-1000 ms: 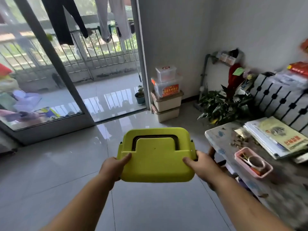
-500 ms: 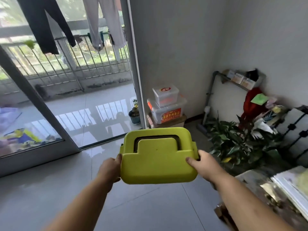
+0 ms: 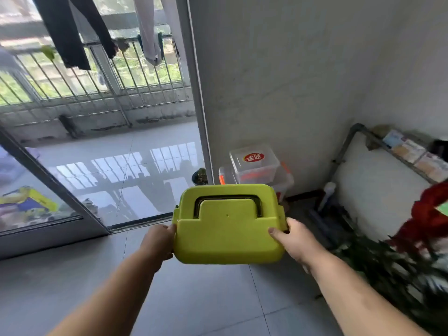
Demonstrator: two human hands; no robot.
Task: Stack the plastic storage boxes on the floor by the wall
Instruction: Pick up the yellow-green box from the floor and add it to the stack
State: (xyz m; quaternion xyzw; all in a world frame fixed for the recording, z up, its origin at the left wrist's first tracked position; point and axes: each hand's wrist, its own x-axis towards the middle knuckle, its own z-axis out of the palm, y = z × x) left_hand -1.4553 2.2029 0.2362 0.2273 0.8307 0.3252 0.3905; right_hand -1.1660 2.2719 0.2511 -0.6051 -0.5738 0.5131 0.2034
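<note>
I hold a lime-green plastic box [image 3: 228, 229] with a dark fold-down handle on its lid, out in front of me above the floor. My left hand [image 3: 158, 242] grips its left side and my right hand [image 3: 294, 241] grips its right side. Beyond it, against the grey wall, stands a stack of storage boxes: a small clear box with a red label [image 3: 253, 162] sits on a wider clear box with orange clips [image 3: 284, 180]. The green box hides the lower part of that stack.
A sliding glass door [image 3: 60, 190] and its frame [image 3: 196, 93] are to the left, with a small potted plant [image 3: 200, 177] at the threshold. A grey pipe [image 3: 339, 161], a shelf with small packets [image 3: 409, 154] and leafy plants [image 3: 388, 263] fill the right corner.
I have walked closer to the wall: the stack of boxes looms larger and its lower boxes have dropped behind the green box. The table at the right has left the view. My grip is unchanged.
</note>
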